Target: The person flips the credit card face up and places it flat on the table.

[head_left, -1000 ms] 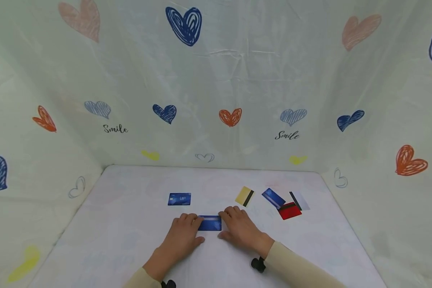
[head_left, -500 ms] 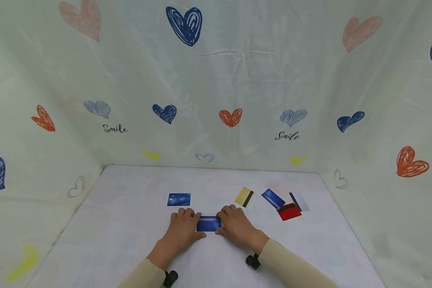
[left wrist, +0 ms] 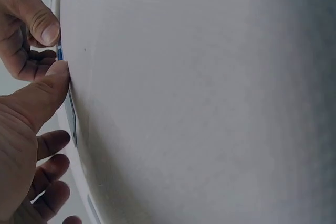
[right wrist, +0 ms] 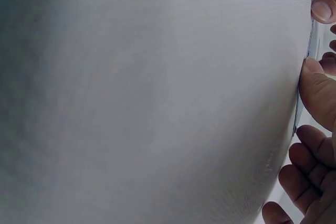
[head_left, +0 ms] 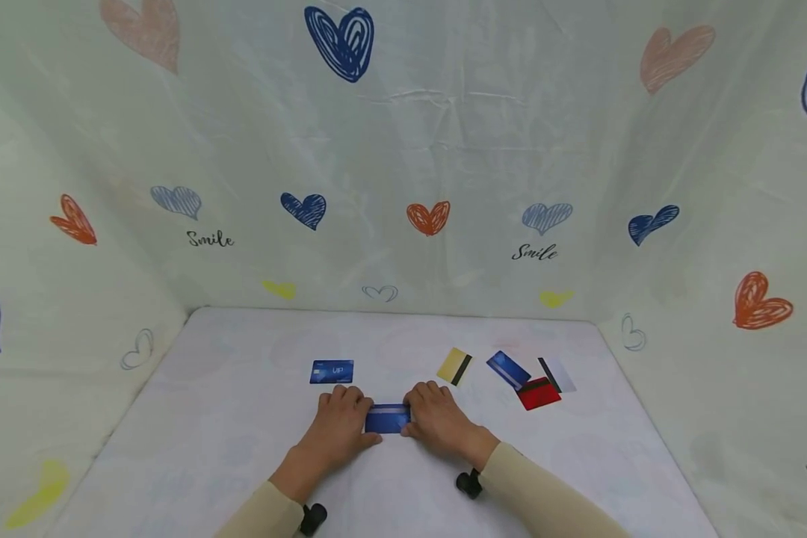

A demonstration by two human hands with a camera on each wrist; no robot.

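Blue striped card (head_left: 387, 420) on or just over the table (head_left: 242, 359) — left grip (head_left: 339, 427) holding its nine-o'clock end, right grip (head_left: 441, 420) holding its three-o'clock end — with a yellow card (head_left: 452, 365) near, toward two o'clock.

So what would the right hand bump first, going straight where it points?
Beyond the blue card the right hand pinches, probably the left hand at the card's other end, though depth is unclear.

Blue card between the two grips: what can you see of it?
The blue card looks like thin plastic, rectangular, with a pale band near its far long edge. Its long sides run left to right. The left grip holds its left end, the right grip its right; whether it touches the table is unclear.
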